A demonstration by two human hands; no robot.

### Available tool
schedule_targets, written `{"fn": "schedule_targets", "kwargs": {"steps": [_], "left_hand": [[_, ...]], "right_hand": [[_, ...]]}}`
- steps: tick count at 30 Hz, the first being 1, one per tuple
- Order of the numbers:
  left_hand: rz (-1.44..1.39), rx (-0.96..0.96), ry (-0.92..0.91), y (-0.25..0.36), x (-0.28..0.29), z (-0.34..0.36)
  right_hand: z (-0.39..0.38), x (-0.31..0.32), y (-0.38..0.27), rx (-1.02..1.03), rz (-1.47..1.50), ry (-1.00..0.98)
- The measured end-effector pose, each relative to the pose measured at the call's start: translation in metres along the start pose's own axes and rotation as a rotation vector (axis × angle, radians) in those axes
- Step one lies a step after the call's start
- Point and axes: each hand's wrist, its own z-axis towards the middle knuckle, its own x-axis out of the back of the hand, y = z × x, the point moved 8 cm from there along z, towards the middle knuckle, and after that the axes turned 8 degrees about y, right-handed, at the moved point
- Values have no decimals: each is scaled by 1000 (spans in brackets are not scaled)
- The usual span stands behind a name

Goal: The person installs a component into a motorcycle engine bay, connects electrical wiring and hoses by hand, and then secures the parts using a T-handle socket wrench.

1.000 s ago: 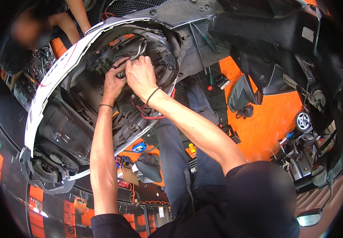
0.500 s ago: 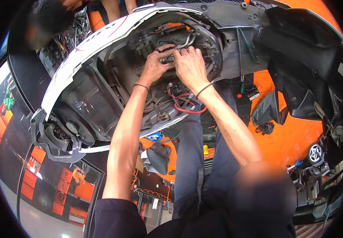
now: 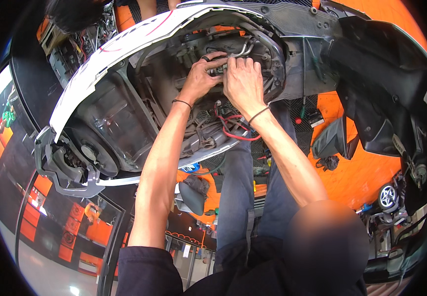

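Both hands reach into the open body of a scooter, framed by a white side panel. My left hand has its thumb and fingers closed around a small part, mostly hidden, among the dark mechanical parts. Against it from the right, my right hand presses with curled fingers; what its fingertips hold is covered. Just beyond the fingers runs a bent metal pipe. Below the right hand, a loop of red cable hangs over the near edge of the body. A smooth dark compartment lies left of my hands.
A long screwdriver lies right of the opening. Black body panels spread over the right side. An orange floor holds a grey plastic piece and a spoked wheel. Another person's dark-haired head is at the far left.
The view has shifted a little, so my hands and the scooter body appear slightly farther right. Both hands keep their grip at the same spot. The other person's head has moved toward the top edge.
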Motion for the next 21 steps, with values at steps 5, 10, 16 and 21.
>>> {"fn": "schedule_targets", "kwargs": {"steps": [5,10,16,21], "left_hand": [[-10,45,-4,0,-1,0],[19,-9,-10,0,-2,1],[55,29,-36,1,-1,1],[41,42,-43,8,-4,5]], "right_hand": [[-2,-14,3,6,-63,-115],[2,-2,-2,19,-21,18],[4,-1,-4,-55,-65,30],[3,-12,1,-23,-120,-26]]}}
